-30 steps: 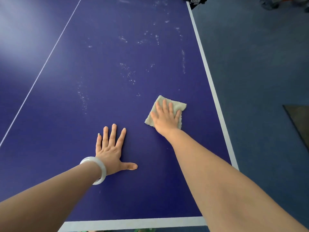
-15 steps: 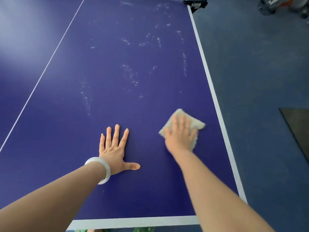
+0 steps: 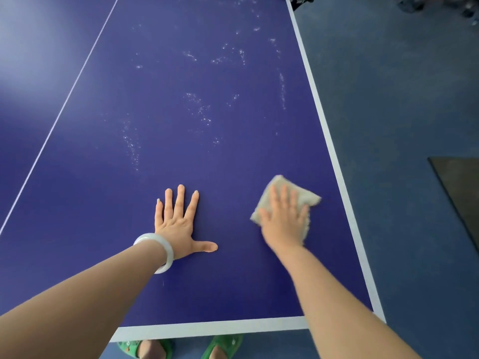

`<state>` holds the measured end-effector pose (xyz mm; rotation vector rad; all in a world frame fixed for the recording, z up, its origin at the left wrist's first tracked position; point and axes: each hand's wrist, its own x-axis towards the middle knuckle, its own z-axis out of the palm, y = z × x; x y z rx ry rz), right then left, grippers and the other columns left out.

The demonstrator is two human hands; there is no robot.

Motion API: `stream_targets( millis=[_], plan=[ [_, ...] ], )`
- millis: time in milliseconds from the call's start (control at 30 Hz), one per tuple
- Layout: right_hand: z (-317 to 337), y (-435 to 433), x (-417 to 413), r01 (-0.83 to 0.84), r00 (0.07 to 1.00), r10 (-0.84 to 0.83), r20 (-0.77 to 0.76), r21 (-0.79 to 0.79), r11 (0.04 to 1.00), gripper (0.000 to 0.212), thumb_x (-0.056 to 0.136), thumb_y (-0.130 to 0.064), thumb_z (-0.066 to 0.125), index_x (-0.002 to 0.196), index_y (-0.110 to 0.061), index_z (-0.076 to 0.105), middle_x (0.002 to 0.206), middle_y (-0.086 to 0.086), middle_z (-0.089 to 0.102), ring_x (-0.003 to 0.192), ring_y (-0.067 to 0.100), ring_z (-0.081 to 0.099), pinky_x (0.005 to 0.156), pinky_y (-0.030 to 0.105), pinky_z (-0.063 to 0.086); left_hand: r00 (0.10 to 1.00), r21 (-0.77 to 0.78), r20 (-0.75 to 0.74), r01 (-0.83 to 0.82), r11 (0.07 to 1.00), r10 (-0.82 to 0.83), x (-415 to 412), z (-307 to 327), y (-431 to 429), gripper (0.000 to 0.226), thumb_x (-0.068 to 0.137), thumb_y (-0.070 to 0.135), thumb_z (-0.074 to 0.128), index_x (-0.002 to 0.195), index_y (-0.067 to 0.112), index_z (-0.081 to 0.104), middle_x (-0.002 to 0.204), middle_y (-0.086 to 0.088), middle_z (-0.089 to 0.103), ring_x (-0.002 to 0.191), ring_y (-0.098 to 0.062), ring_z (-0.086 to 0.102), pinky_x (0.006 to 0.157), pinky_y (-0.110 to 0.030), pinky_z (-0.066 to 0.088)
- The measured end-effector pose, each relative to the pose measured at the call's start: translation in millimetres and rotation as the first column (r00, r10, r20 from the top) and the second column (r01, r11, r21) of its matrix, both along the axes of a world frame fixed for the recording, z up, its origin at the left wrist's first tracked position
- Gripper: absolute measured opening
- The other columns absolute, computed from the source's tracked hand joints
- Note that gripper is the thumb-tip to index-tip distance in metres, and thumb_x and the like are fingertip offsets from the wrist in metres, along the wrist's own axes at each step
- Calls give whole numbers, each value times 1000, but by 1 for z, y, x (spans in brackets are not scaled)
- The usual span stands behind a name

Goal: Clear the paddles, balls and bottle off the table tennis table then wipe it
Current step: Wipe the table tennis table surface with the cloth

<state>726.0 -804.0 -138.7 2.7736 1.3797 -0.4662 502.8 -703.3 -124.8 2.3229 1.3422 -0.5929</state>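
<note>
The blue table tennis table [image 3: 181, 141] fills the view, with a white centre line on the left and white edge lines at the right and near side. My right hand [image 3: 283, 220] presses flat on a beige cloth [image 3: 308, 196] near the table's right edge; it is motion-blurred. My left hand [image 3: 178, 221], with a white bangle on the wrist, lies flat on the table with fingers spread, to the left of the cloth. White speckled smears [image 3: 202, 110] mark the surface further away. No paddles, balls or bottle are in view.
Grey-blue floor [image 3: 401, 99] lies right of the table. A dark mat [image 3: 461, 190] sits on the floor at the right. A black net clamp [image 3: 302, 0] is at the far right corner. My feet in green sandals [image 3: 223, 347] show below the near edge.
My right hand has slid the cloth toward me and to the right, nearer the table's right edge. My left hand has stayed planted flat.
</note>
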Motion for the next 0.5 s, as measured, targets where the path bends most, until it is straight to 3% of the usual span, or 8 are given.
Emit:
stream_targets(
  millis=[67, 133, 200, 267, 333, 367, 433, 500],
  plan=[
    [-5, -10, -38, -328, 944, 329, 7, 54, 943, 64, 101, -47, 20, 156, -29, -7, 163, -6, -19, 150, 19, -18, 121, 51, -8, 1000, 5, -4, -3, 1000, 3, 0, 1, 0, 136, 53, 97, 46, 127, 35, -49, 138, 2, -54, 138, -32, -41, 116, -49, -19],
    [-5, -32, -34, -512, 858, 513, 10, 79, 855, 63, 99, -51, 13, 157, -31, -4, 163, -9, -15, 149, 14, -19, 121, 48, -8, 1000, 12, -4, -2, 1000, 2, -1, 0, 0, 135, 51, 98, 45, 127, 35, -49, 138, 2, -54, 137, -32, -42, 116, -50, -19],
    [-5, -56, 4, -443, 897, 441, 46, 67, 894, 63, 98, -53, 10, 156, -32, -3, 163, -11, -13, 149, 11, -19, 122, 47, -4, 1000, 6, 3, -1, 1000, 1, -1, -1, 1, 135, 50, 99, 43, 127, 36, -49, 138, 2, -53, 137, -31, -42, 116, -50, -19],
    [-3, -68, 48, -160, 983, 161, 85, -21, 987, 61, 100, -52, 7, 153, -33, -16, 162, -9, -20, 148, 13, -22, 122, 49, -5, 1000, 8, 5, -2, 1000, 2, -1, -2, 0, 135, 50, 99, 43, 128, 36, -48, 139, 2, -53, 137, -31, -42, 116, -50, -19],
    [2, -60, 65, 170, 984, -165, 68, -71, 983, 61, 101, -49, 9, 152, -31, -20, 163, -4, -20, 149, 17, -20, 121, 52, -4, 1000, 8, 1, -3, 1000, 3, -2, -2, 0, 135, 50, 98, 43, 129, 35, -47, 141, 2, -51, 137, -31, -42, 116, -50, -19],
    [3, -50, 57, 250, 967, -246, 68, -62, 966, 62, 102, -48, 12, 153, -30, -17, 163, -3, -18, 150, 18, -17, 121, 53, -3, 1000, 6, 2, -4, 1000, 4, -1, -1, 0, 135, 50, 98, 44, 129, 35, -47, 143, 1, -50, 137, -31, -42, 116, -50, -19],
    [3, -31, 22, 143, 988, -142, 57, -9, 990, 63, 102, -46, 19, 156, -28, -8, 164, -2, -13, 151, 20, -11, 120, 55, -1, 1000, 10, 1, -4, 1000, 4, 0, -1, 0, 135, 51, 98, 44, 129, 35, -47, 142, 1, -50, 137, -31, -42, 117, -50, -19],
    [-2, -26, -24, -210, 977, 207, 43, 63, 976, 63, 101, -45, 17, 157, -28, -5, 164, -4, -14, 151, 20, -12, 121, 54, -3, 1000, 11, -9, -2, 1000, 2, 0, 0, 0, 135, 52, 97, 45, 129, 34, -47, 139, 2, -52, 137, -31, -42, 117, -50, -18]
  ],
)
